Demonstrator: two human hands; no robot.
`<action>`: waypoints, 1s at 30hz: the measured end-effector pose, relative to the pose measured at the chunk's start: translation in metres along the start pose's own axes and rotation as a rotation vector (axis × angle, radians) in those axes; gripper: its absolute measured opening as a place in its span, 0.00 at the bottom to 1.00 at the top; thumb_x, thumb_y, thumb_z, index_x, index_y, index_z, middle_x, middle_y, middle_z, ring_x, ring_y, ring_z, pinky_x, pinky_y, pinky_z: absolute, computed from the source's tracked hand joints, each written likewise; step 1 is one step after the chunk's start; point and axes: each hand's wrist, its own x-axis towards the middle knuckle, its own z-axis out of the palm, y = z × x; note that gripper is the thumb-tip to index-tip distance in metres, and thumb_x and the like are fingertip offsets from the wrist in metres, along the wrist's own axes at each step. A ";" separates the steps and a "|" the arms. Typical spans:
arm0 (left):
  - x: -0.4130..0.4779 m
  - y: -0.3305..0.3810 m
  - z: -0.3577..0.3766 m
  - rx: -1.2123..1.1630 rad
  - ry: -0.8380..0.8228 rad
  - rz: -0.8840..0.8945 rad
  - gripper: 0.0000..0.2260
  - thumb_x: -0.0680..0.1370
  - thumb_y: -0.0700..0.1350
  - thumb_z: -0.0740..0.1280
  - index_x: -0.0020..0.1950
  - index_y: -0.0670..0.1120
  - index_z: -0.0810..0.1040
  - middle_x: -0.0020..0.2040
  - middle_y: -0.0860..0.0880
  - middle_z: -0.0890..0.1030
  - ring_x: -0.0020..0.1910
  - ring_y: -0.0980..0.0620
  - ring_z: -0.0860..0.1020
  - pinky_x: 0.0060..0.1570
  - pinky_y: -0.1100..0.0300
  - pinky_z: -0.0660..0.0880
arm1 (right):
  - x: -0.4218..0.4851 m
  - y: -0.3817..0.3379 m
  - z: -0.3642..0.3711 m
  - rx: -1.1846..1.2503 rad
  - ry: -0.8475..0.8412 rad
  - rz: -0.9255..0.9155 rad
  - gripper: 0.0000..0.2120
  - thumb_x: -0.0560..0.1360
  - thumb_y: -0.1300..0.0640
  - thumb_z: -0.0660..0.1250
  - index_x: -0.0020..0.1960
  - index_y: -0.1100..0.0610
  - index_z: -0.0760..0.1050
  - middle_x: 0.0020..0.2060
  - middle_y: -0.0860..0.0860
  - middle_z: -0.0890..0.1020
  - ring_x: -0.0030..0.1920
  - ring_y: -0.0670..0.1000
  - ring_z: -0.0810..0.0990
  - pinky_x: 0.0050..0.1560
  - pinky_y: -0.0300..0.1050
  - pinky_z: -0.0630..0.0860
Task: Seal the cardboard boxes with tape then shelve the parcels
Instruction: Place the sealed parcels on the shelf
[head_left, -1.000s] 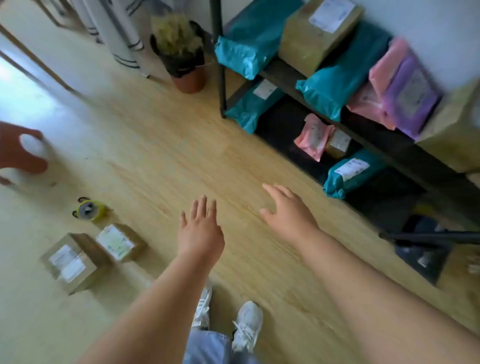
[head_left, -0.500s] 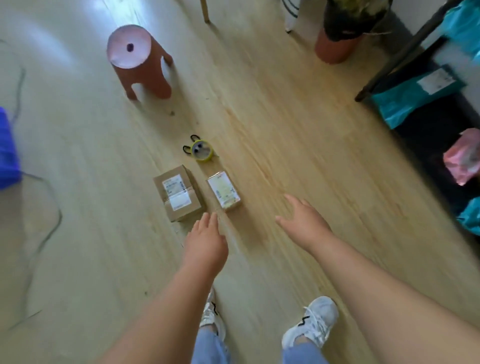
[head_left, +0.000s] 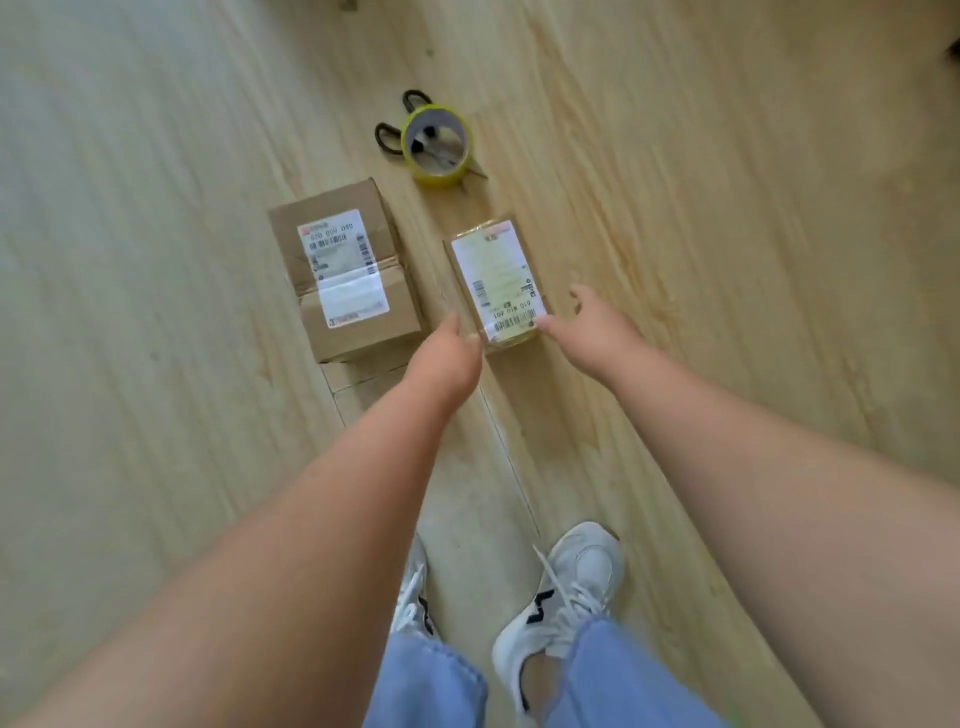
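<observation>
My left hand (head_left: 451, 347) and right hand (head_left: 589, 323) are loose, holding nothing, one at each side of the small cardboard box (head_left: 496, 280). The tape roll (head_left: 437, 144) lies past it.

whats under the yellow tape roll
Black-handled scissors lie under the tape roll: handles stick out on its far-left side, a blade tip pokes out near-right, and the middle shows through the core. What the roll's wall crosses is covered.

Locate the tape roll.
Head view, upper centre: the tape roll lies on the floor over the scissors, just beyond the smaller box, right of the larger box.
</observation>
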 end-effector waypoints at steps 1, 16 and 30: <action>0.014 -0.001 0.005 -0.023 -0.006 -0.001 0.23 0.85 0.44 0.53 0.80 0.44 0.54 0.77 0.44 0.64 0.73 0.44 0.66 0.64 0.57 0.66 | 0.013 0.003 0.006 0.004 -0.004 0.001 0.34 0.81 0.46 0.64 0.81 0.55 0.54 0.77 0.54 0.65 0.75 0.57 0.66 0.69 0.50 0.66; 0.007 0.018 0.023 -0.662 -0.011 -0.161 0.11 0.83 0.48 0.60 0.60 0.43 0.74 0.53 0.41 0.82 0.44 0.46 0.82 0.44 0.57 0.81 | -0.013 0.028 0.016 0.712 -0.030 0.027 0.28 0.71 0.43 0.76 0.65 0.48 0.69 0.55 0.38 0.78 0.52 0.38 0.76 0.43 0.38 0.67; -0.189 0.167 -0.074 -0.413 -0.103 -0.045 0.42 0.66 0.69 0.72 0.74 0.50 0.68 0.68 0.49 0.73 0.67 0.45 0.72 0.68 0.44 0.68 | -0.224 0.028 -0.157 1.204 -0.018 0.053 0.17 0.68 0.58 0.77 0.55 0.49 0.77 0.40 0.45 0.85 0.41 0.50 0.82 0.55 0.51 0.77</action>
